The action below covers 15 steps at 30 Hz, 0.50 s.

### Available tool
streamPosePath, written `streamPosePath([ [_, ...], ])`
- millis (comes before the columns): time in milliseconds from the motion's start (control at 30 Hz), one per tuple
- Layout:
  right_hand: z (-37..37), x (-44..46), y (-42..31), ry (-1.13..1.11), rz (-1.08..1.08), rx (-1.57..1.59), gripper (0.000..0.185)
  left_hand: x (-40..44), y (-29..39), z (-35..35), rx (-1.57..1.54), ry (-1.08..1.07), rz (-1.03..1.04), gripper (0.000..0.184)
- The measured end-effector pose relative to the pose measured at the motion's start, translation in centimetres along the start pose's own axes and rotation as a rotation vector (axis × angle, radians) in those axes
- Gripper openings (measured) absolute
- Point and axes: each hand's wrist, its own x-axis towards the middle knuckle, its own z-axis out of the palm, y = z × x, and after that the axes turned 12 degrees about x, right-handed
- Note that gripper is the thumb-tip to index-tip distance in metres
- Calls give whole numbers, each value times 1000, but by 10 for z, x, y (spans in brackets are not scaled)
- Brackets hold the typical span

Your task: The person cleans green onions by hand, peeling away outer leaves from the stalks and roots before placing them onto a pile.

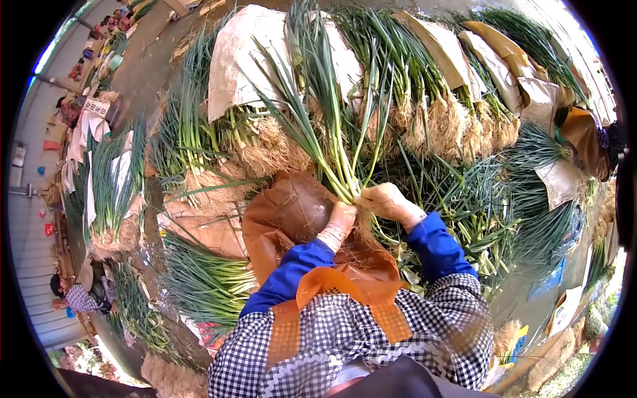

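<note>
My left grip [339, 222] and right grip [387, 201] are clasping green onions [339, 174] snugly, covering the stalks' lower ends; leaf tips [306, 23] are blending into bundles [398, 69] behind.

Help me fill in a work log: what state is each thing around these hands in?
Left hand: closed around the held spring onions.
Right hand: fingers closed at their lower stems.
Held spring onions: bunched, leaves fanned away from the person.
Brown apron: creased, littered with root bits.
White sack: draped over spring onions.
Rooted bunches: lying in a row, roots on.
Discarded-looking greens: heaped, tangled.
Blue sleeves: covering the forearms.
</note>
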Motion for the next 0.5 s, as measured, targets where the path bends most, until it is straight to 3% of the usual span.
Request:
streamPosePath([
  [33,-12,-4,-15,-160,136,170,28,6,-8,-5,-59,-26,-79,16],
  [67,-5,-23,-6,-284,117,440,24,-2,11,1,-270,-62,-39,15],
  [133,-15,-59,-23,-665,234,1263,33,4,18,-2,-365,-120,-99,22],
  [167,-22,-67,-19,-760,236,1092,40,9,10,-12,-397,-221,-194,22],
  [200,-12,-82,21,-714,411,821,43,4,22,-16,-613,-425,-365,36],
  [233,-6,-90,62,-658,578,542,46,3,32,-14,-682,-393,-423,50],
  [300,-44,-71,71,-308,852,-255,47,-10,66,-15,-822,-805,-449,56],
  [367,-11,-73,166,738,559,-254,50,-8,62,-19,-815,-814,-415,56],
  [433,7,-38,188,879,616,-95,51,-9,65,-21,-823,-791,-344,53],
  [500,55,-10,174,521,742,484,49,-14,73,-22,-754,-739,-281,49],
])
